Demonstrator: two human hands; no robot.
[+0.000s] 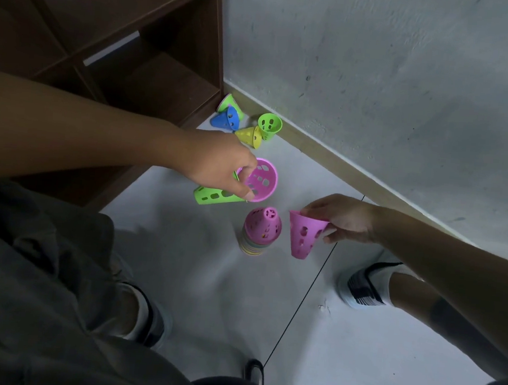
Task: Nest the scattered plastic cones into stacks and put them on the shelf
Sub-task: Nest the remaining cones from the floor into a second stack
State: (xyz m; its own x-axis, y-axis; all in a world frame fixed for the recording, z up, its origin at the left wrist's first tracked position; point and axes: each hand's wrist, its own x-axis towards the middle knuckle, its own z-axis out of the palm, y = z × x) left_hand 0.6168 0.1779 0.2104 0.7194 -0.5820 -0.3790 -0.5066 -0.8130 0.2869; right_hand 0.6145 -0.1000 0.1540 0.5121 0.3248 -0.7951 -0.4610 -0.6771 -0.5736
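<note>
My left hand [218,164] pinches the rim of a pink cone [263,179] whose open mouth faces up at me. A green cone [215,195] lies on its side just under that hand. My right hand [344,220] grips the rim of another pink cone [304,236], held narrow end down above the floor. Between the hands a nested stack [261,231] stands on the floor, topped by a pink cone. Further back, a blue cone [227,119], a yellow cone [250,135] and two green cones [269,126] [230,102] lie scattered by the wall.
A dark wooden shelf unit [153,70] with open compartments stands at the left, its corner next to the scattered cones. A grey wall [394,81] with a skirting board runs diagonally behind. My shoes [364,285] [152,321] rest on the pale floor.
</note>
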